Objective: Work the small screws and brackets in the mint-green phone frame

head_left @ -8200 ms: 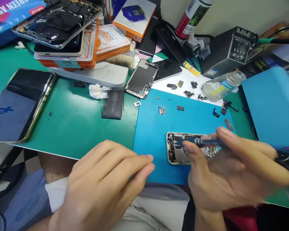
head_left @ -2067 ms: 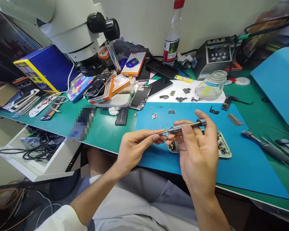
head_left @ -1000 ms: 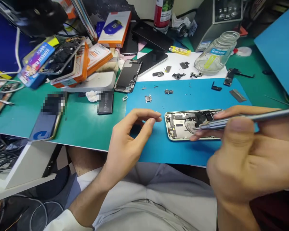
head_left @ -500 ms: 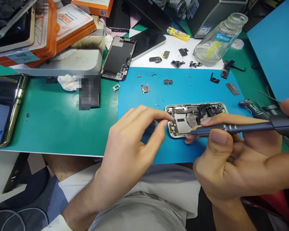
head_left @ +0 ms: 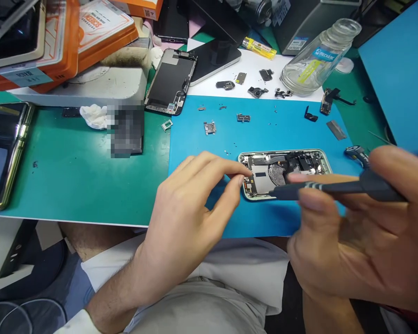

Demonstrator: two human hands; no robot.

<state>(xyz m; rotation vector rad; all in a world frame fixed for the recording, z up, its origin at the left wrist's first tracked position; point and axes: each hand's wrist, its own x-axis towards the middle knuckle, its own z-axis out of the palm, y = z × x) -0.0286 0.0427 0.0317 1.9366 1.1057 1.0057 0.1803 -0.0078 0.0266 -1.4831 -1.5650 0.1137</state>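
Note:
An opened smartphone [head_left: 264, 169] lies on the blue mat, its back off or screen off, with the inner parts showing. My left hand [head_left: 198, 199] pinches its left end, the index finger over the edge and the thumb beside it. In my right hand [head_left: 341, 232] is a dark screwdriver [head_left: 337, 188], slanting left with its tip at the phone's lower edge. That hand is blurred. Small metal parts, such as a shield plate [head_left: 210, 128] and a bracket [head_left: 243, 118], lie on the mat beyond the phone, along with several tiny screws [head_left: 230, 151].
A detached phone screen [head_left: 170, 81] lies at the back, near a glass jar [head_left: 310, 65] leaning on its side. Camera modules [head_left: 257, 92] sit on white paper. Orange boxes [head_left: 104, 41] are piled at the left, above a folded phone [head_left: 7, 148].
My right hand has shifted and its upper fingers have come forward round the screwdriver's handle, which has turned or moved slightly left. My left hand stays nearly still at the phone's end.

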